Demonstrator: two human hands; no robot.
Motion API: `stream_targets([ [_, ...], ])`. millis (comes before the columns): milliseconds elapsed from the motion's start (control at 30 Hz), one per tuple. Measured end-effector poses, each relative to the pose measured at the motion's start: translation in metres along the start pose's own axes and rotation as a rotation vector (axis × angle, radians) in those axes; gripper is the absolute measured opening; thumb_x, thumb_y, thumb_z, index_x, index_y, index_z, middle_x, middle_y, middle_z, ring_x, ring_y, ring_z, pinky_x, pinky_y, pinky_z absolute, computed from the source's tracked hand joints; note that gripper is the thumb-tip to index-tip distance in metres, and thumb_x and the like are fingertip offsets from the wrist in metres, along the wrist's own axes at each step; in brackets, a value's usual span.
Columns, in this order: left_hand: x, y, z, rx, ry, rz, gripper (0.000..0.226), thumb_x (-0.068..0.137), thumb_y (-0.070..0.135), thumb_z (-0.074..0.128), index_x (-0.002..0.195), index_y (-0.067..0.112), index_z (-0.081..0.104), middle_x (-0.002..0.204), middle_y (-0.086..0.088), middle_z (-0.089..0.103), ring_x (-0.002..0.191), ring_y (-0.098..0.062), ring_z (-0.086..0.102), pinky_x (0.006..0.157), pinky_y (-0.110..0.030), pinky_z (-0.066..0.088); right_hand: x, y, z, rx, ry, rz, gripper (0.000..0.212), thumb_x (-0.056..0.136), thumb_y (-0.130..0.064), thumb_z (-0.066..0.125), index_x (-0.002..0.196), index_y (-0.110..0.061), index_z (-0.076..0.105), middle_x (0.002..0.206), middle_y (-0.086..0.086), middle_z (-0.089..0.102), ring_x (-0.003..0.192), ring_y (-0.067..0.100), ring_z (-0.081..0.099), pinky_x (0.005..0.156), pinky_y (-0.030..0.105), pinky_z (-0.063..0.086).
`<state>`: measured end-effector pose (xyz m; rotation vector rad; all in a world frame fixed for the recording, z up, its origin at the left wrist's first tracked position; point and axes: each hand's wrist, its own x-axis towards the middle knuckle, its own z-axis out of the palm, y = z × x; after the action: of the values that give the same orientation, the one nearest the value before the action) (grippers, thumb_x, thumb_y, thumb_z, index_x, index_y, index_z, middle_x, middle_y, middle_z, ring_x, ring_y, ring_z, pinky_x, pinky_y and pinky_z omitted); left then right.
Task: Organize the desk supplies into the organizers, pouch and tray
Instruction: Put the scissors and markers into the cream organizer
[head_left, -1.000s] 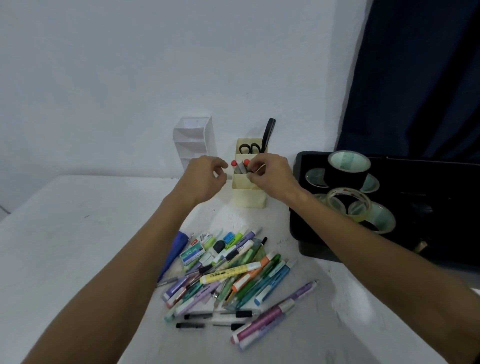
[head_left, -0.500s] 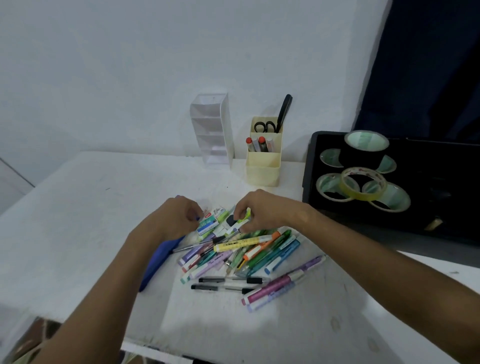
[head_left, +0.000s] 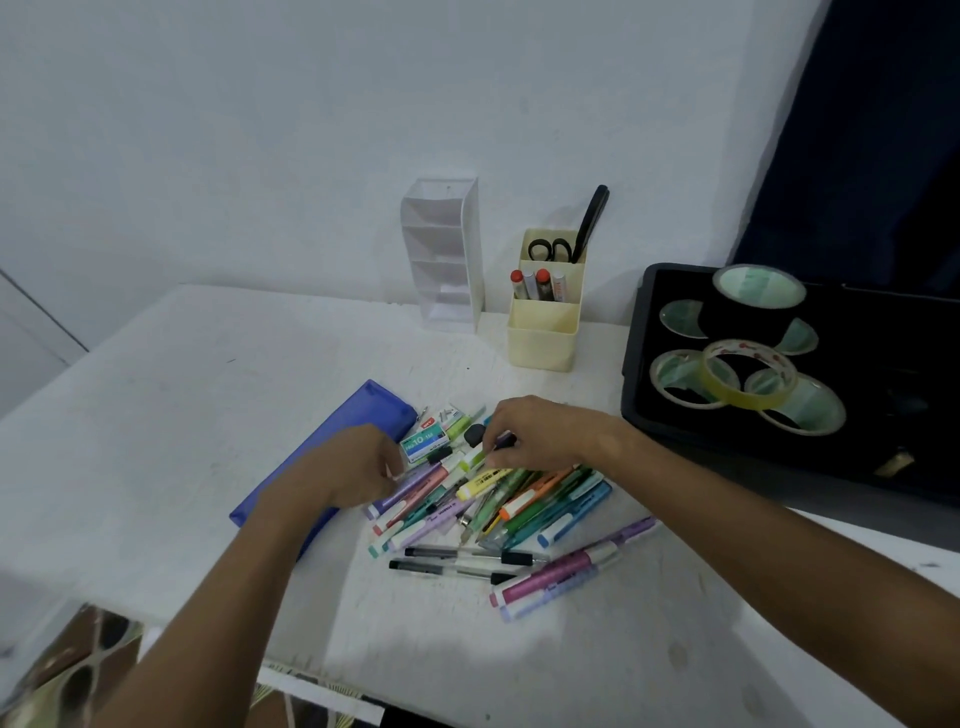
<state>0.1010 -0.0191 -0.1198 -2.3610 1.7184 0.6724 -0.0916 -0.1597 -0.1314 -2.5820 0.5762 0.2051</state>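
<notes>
Where slim plastic pens (head_left: 483, 509) lie heaped: right hand (head_left: 540, 434) fingers pinching one; left hand (head_left: 358, 467) grip unclear.

Jumbled coloured pens (head_left: 498, 512) beside flat blue pouch (head_left: 332, 447); cream organizer (head_left: 543, 332) upright, black tray (head_left: 639, 353) right.
</notes>
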Motion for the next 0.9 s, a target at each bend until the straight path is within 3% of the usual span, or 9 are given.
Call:
stream_targets([
  [133, -0.006, 0.000, -0.006, -0.105, 0.064, 0.011, 0.030, 0.088, 0.021, 0.062, 0.117, 0.012, 0.066, 0.115, 0.000, 0.067, 0.096, -0.011, 0.060, 0.089, -0.028, 0.049, 0.005, 0.002, 0.004, -0.044, 0.065, -0.003, 0.022, 0.095, -0.014, 0.055, 0.109, -0.015, 0.071, 0.120, 0.005, 0.050, 0.110, 0.022, 0.052, 0.086, 0.024, 0.039],
  [267, -0.009, 0.000, -0.010, -0.204, 0.135, 0.027, 0.023, 0.089, 0.023, 0.062, 0.111, 0.017, 0.067, 0.106, 0.003, 0.068, 0.087, -0.009, 0.058, 0.077, -0.021, 0.045, 0.010, 0.000, 0.004, -0.073, 0.076, -0.051, 0.023, 0.091, -0.021, 0.063, 0.113, -0.017, 0.068, 0.116, 0.005, 0.046, 0.107, 0.021, 0.050, 0.089, 0.028, 0.042],
  [400, -0.008, 0.004, -0.015, -0.266, 0.261, -0.005, 0.023, 0.089, 0.026, 0.062, 0.110, 0.017, 0.066, 0.100, 0.003, 0.065, 0.084, -0.009, 0.056, 0.076, -0.020, 0.040, 0.022, -0.018, 0.003, -0.061, 0.004, -0.138, 0.036, 0.089, -0.027, 0.066, 0.121, -0.011, 0.064, 0.119, 0.007, 0.057, 0.108, 0.020, 0.055, 0.092, 0.029, 0.043],
  [500, -0.007, 0.007, -0.017, -0.302, 0.357, -0.020, 0.025, 0.088, 0.024, 0.062, 0.111, 0.016, 0.066, 0.107, -0.002, 0.068, 0.086, -0.010, 0.057, 0.077, -0.021, 0.041, 0.031, -0.028, 0.008, -0.053, -0.086, -0.169, 0.033, 0.088, -0.020, 0.066, 0.118, -0.007, 0.067, 0.117, 0.008, 0.067, 0.105, 0.020, 0.061, 0.087, 0.024, 0.044],
  [633, -0.007, 0.005, -0.021, -0.335, 0.495, -0.005, 0.022, 0.083, 0.029, 0.069, 0.102, 0.017, 0.066, 0.084, 0.004, 0.067, 0.069, -0.006, 0.057, 0.059, -0.014, 0.038, 0.034, -0.028, 0.011, -0.038, -0.129, -0.164, 0.030, 0.089, -0.007, 0.060, 0.118, -0.009, 0.068, 0.116, 0.008, 0.068, 0.103, 0.021, 0.062, 0.090, 0.026, 0.048],
  [767, -0.008, 0.008, -0.030, -0.414, 0.680, -0.009, 0.021, 0.080, 0.032, 0.073, 0.093, 0.019, 0.064, 0.079, 0.005, 0.064, 0.067, -0.006, 0.058, 0.058, -0.014, 0.039, 0.026, -0.022, 0.001, 0.039, -0.006, -0.152, 0.029, 0.092, -0.005, 0.055, 0.118, -0.009, 0.066, 0.119, 0.007, 0.063, 0.098, 0.018, 0.060, 0.084, 0.024, 0.047],
  [900, -0.006, 0.020, -0.046, -0.551, 0.826, 0.022, 0.021, 0.078, 0.032, 0.076, 0.088, 0.017, 0.065, 0.076, 0.006, 0.066, 0.064, -0.004, 0.059, 0.060, -0.011, 0.042, 0.018, -0.008, -0.028, 0.148, 0.193, -0.090, 0.032, 0.094, -0.009, 0.055, 0.125, -0.016, 0.058, 0.105, 0.000, 0.058, 0.084, 0.011, 0.052, 0.075, 0.021, 0.040],
])
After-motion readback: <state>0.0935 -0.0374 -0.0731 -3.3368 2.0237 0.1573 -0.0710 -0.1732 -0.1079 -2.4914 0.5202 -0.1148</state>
